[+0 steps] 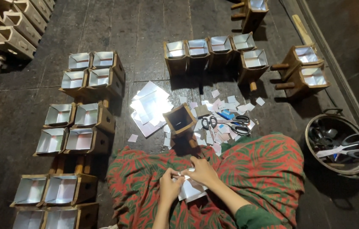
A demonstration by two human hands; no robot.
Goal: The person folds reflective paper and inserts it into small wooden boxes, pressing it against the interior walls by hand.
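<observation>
Left hand [170, 186]: fingers pinched on the white paper sheets [191, 189], held over the lap.
Right hand [202, 170]: fingers closed on the same sheets, touching the left hand.
Lap: red and green patterned cloth [264, 165].
Just ahead: an unlined wooden box [180, 119] upright on the floor [14, 114], between a loose paper stack [149, 106] and two scissors [227, 123] lying on scraps [217, 135].
Left side of floor: paper-lined boxes [77, 114] in pairs.
Far edge: another lined row [209, 48].
Right edge: metal bowl [313, 127] holding scissors.
</observation>
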